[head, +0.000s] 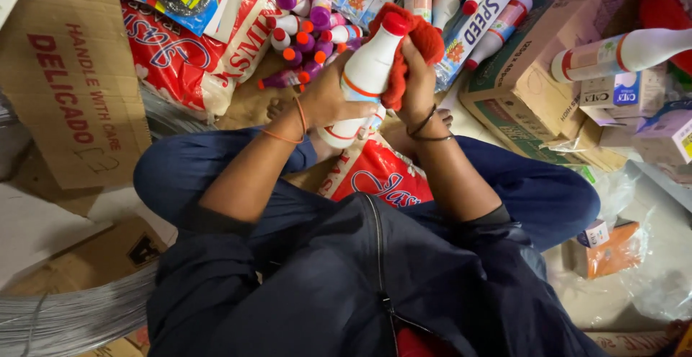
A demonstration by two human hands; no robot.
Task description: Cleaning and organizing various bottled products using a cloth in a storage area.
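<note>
White plastic bottle with a red cap sits between both hands, above the lap. The left hand is clamped round its lower body; the right hand presses a red cloth against its upper side. It looks rigid, smooth, probably slippery and moderately heavy if full; the waist offers the surest hold.

Floor pale, cluttered w/ flattened cardboard (creased), wire coil.
</note>
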